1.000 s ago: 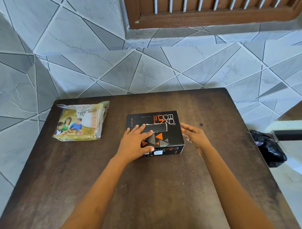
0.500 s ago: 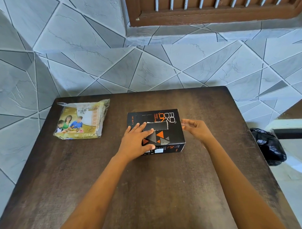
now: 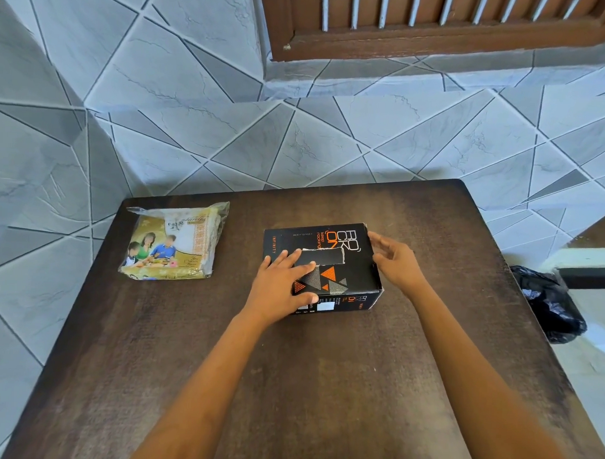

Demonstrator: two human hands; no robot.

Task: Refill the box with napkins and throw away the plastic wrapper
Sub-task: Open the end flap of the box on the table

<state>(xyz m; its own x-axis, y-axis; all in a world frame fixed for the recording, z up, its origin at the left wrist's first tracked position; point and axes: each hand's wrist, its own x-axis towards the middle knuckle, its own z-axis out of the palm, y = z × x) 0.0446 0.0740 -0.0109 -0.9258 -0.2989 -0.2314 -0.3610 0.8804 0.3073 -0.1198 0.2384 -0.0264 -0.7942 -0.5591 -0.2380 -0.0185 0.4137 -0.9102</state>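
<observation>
On a dark brown wooden table (image 3: 289,383) set against a wall of grey tiles cut by slanting lines (image 3: 212,123), a clear plastic pack of napkins printed with a family at a meal (image 3: 174,240) lay flat near the far left corner, well apart from both hands and touched by neither.

To its right, near the middle of the table, the person's left hand (image 3: 278,287) rested palm down on the near left part of a black rectangular cardboard box with orange lettering and triangles (image 3: 348,265). Its fingers (image 3: 289,263) were straight and slightly spread, the tips reaching the left end of a rough rectangular slot (image 3: 324,257) cut in the box's top, while the thumb lay along the near top edge. The box itself sat flat on the table, its top closed and its long side running left to right.

At the box's right end the right hand (image 3: 396,263) was held with fingers loosely spread and gently curved, gripping nothing, the fingertips just beside the far right corner and the thumb close to the top right edge; whether they touched the cardboard could not be told.

Beyond the table's right edge, a crumpled black plastic bag (image 3: 549,303) sat lower down on the floor, and a brown wooden window frame (image 3: 438,45) ran along the wall above.
</observation>
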